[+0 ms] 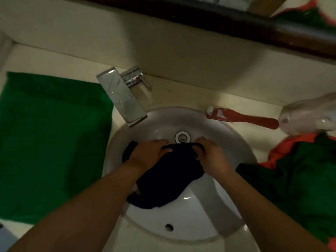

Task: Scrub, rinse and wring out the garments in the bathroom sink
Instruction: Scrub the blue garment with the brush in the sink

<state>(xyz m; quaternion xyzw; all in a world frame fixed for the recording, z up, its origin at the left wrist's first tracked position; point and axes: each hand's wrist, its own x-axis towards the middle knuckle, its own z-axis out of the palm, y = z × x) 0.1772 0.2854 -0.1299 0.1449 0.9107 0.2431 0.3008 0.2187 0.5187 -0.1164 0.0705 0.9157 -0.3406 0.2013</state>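
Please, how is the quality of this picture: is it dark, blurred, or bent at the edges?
Head view: dim, yellowish light, so the dark garment in the sink loses its folds; small glare spots on the faucet; the wide angle seems to bow the dark frame on top; the clear bag at right is smeared by blur.

A green towel [54, 142] is lying spread flat on the cream counter [181, 95] at the left, with its near edge hanging close to the counter's front. At the far right of the counter a clear, crumpled plastic bag [309, 117] is sitting near the pale backsplash [127, 42], its contents too blurred to tell. Above the backsplash a dark wooden mirror frame [236, 22] is running across the top.
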